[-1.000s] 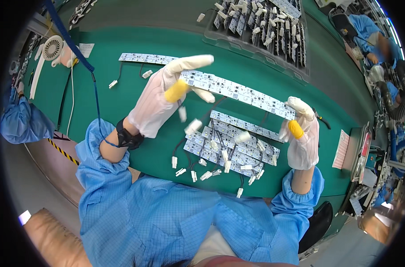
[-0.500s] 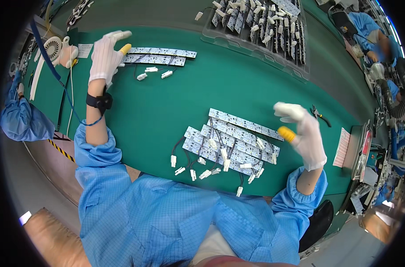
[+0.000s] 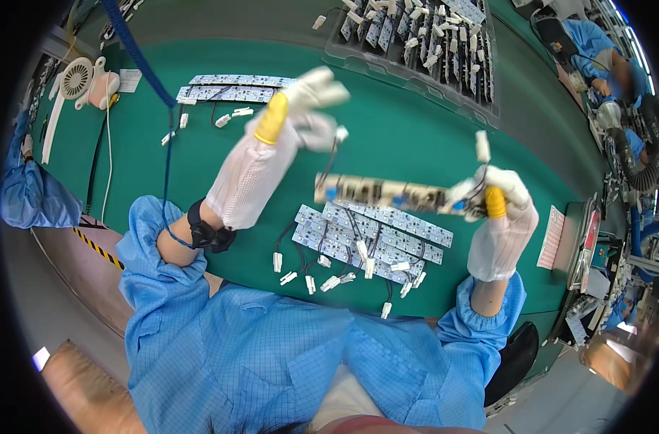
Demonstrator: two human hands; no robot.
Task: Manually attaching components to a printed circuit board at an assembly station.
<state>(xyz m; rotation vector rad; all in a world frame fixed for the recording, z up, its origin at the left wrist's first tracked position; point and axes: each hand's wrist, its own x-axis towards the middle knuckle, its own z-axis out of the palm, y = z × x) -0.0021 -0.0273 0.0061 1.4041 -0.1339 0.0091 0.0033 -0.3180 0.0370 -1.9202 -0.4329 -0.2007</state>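
Observation:
My right hand (image 3: 504,199), white-gloved with a yellow cot on one finger, is closed around the right end of an LED circuit board strip (image 3: 387,194). The strip is lifted and slightly blurred, its component side with blue parts showing. Dark wires with white connectors (image 3: 483,147) stick up at both ends. Beneath it, a fanned pile of LED strips (image 3: 358,242) with wired white plugs lies on the green mat. My left hand (image 3: 293,112), also gloved, is open with fingers apart, just left of the held strip's left connector. Behind it two more LED strips (image 3: 232,94) lie side by side.
At the back stands a clear plastic tray (image 3: 416,85) packed with upright strips. A white fan (image 3: 78,78) sits far left. A blue coiled cord (image 3: 134,47) hangs down to my left wrist strap (image 3: 208,228). Other workers (image 3: 597,58) are at the right.
My right hand has picked up a strip from the top of the pile and raised it, tilted over. My left hand has moved right, away from the two back strips.

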